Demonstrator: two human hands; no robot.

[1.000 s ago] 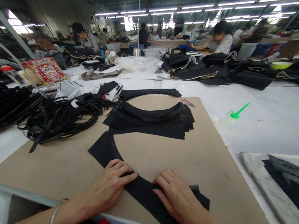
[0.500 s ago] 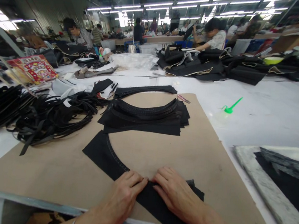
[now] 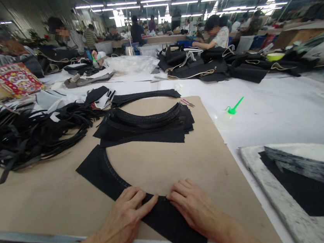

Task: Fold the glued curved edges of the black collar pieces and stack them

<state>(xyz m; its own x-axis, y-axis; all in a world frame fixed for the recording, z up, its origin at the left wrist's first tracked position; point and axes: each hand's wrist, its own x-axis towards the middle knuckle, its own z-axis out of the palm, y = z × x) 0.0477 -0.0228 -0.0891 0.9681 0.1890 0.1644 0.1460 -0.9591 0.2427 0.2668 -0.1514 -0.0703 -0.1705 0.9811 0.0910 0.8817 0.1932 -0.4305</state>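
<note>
A: What had changed over that last second?

B: The left hand (image 3: 128, 215) had slid right along the curved black piece (image 3: 98, 170). Its fingertips came almost to those of the right hand (image 3: 194, 207), where earlier the two had been well apart on it.

A: Were they gripping it?

B: No. Both lay flat, palms down, fingers spread and pressing the cloth onto the brown board (image 3: 204, 157). Nothing was pinched or clamped.

A: And where did the piece lie?

B: Along the board's near edge, an arc with its hollow side turned toward the far edge. Its long axis ran from a broad end toward the board's left edge down to a point at the near edge, beside the right wrist. The hands sat on the near half, fingertips at the stitched inner curve. The broad end lay free, beyond and left of the left hand, which was the nearer of the two to it.

A: What else was about?

B: A stack of curved pieces (image 3: 146, 125) lay mid-board, and a tangle of black straps (image 3: 40, 131) at the left edge. A green-capped bottle (image 3: 231, 109) stood on the white table (image 3: 283, 108) past the right edge, with a stone slab (image 3: 286, 213) at the near right.

A: Any writing?

B: Only on a red printed packet (image 3: 9, 78) at the table's far left, its lettering too blurred to read.
</note>
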